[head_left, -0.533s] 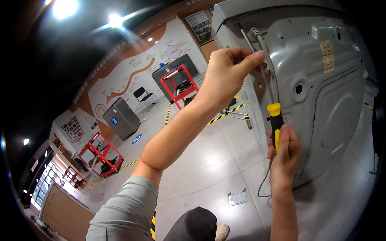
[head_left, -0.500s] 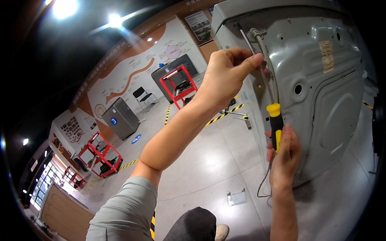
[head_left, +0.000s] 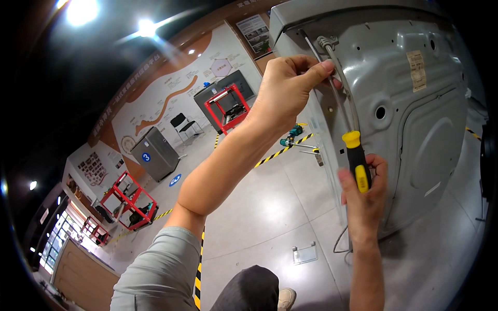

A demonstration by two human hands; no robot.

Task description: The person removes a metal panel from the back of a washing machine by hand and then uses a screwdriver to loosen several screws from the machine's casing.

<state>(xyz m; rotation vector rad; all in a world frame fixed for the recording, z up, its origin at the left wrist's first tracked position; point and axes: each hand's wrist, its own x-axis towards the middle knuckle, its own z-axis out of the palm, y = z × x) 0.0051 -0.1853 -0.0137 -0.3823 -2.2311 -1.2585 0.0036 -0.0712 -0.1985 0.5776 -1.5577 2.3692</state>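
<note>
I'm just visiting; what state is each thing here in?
Screwdriver: slanted, tip upward
Left hand: pinching the screwdriver's shaft
Right hand: cupped around its handle; grip tightness unclear
Gray appliance: standing, panel facing the hands
Cord: hanging along the panel
Black chair: unfolded, standing
Ceiling lights: lit

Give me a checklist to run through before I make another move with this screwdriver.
1. Left hand steadying the screwdriver by its shaft: ok, pinched between thumb and fingers.
2. Right hand firm around the handle: cannot tell; the thumb is blurred.
3. Shaft's upper end seated: cannot tell; too small to make out.
4. Shaft well apart from the grey cable: not ok, they run close together.
5. Nothing lying near the shoe: not ok, a flat transparent piece is there.
</note>
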